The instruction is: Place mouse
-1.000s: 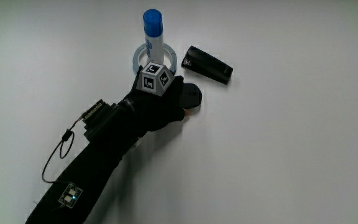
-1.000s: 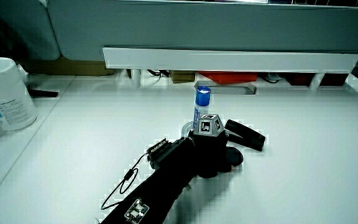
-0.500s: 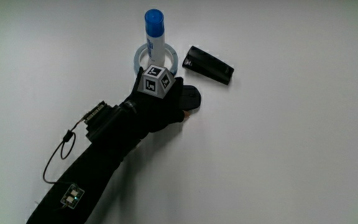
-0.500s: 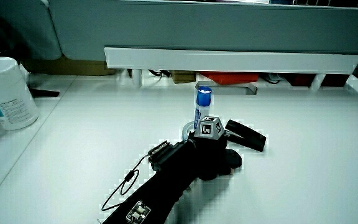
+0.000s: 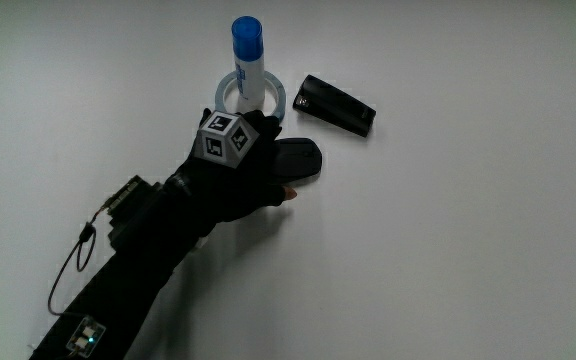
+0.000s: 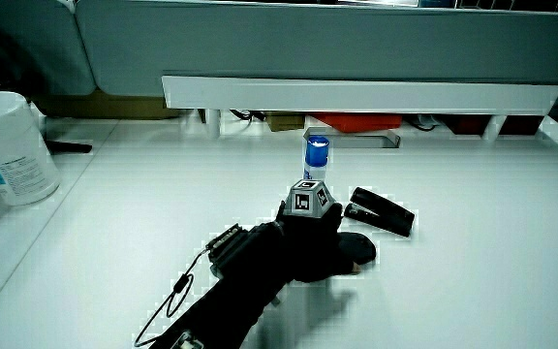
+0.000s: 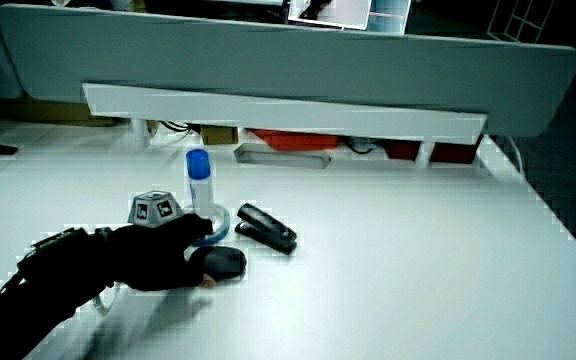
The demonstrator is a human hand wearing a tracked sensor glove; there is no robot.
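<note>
The black mouse (image 5: 300, 160) lies flat on the white table, just nearer to the person than a black oblong device (image 5: 336, 104). The gloved hand (image 5: 243, 182) rests beside the mouse, its fingers relaxed and holding nothing, with the fingertips still close against the mouse's near edge. The patterned cube (image 5: 226, 139) sits on the back of the hand. In both side views the mouse (image 6: 358, 249) (image 7: 228, 262) shows uncovered in front of the hand (image 6: 303, 254) (image 7: 153, 258).
A white tube with a blue cap (image 5: 247, 55) stands upright in a pale blue ring (image 5: 280, 96), close to the hand. A white canister (image 6: 8, 145) stands at the table's edge. A low partition (image 6: 356, 92) runs along the table.
The hand has drawn back toward the person and come off the mouse, which stays on the table and is now mostly uncovered.
</note>
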